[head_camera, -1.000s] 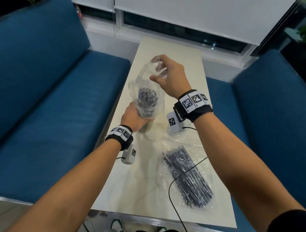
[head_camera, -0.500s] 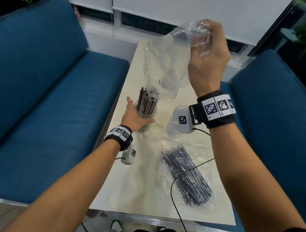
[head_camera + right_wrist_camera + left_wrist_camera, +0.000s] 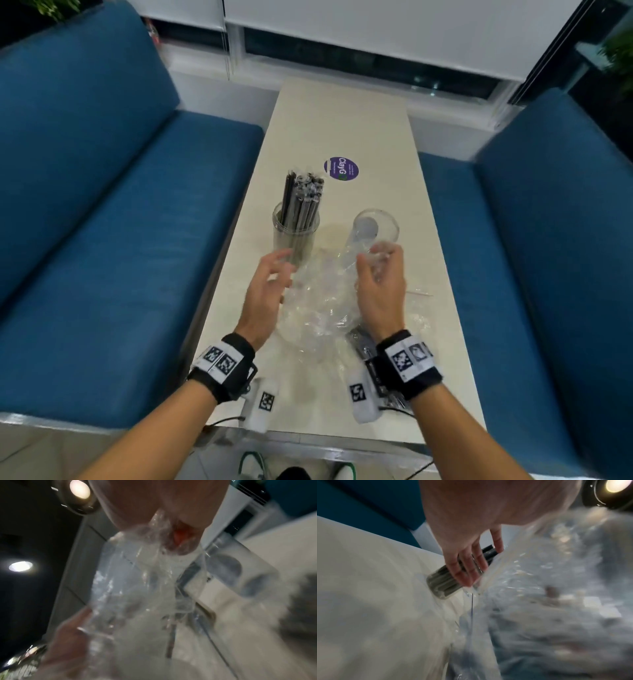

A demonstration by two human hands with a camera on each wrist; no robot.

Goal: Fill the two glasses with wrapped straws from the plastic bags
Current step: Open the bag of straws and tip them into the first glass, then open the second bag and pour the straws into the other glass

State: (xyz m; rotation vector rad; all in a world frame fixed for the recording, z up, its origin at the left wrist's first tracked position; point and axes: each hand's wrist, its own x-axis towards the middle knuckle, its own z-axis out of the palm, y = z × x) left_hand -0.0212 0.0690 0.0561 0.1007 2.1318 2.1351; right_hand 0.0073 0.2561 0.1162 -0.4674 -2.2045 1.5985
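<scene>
Lying under the right wrist near the table's [image 3: 428, 240] near edge, a plastic bag of dark straws [image 3: 359, 337] shows only a corner past the wristband. Just beyond it, both hands hover over the near half of the table with a crumpled empty plastic bag [image 3: 322, 298] between them. The right hand [image 3: 382, 291] pinches the upper end of that bag in its curled fingers; the right wrist view shows the clear film bunched at the fingertips and hanging down from them. The left hand [image 3: 265, 291] is spread wide, fingers straight and apart, at the bag's left side; whether it touches the film cannot be told. In the left wrist view those fingers [image 3: 467, 566] reach in front of the filled glass.

Farther on, 2 glasses stand side by side around the table's middle. The left glass [image 3: 295, 236], near the left edge, is packed with dark wrapped straws [image 3: 303, 195] standing upright and rising well above its rim. The right glass [image 3: 376, 228] stands beside it, holding no straws. Beyond the glasses, a round purple sticker [image 3: 341, 168] lies flat on the tabletop.
</scene>
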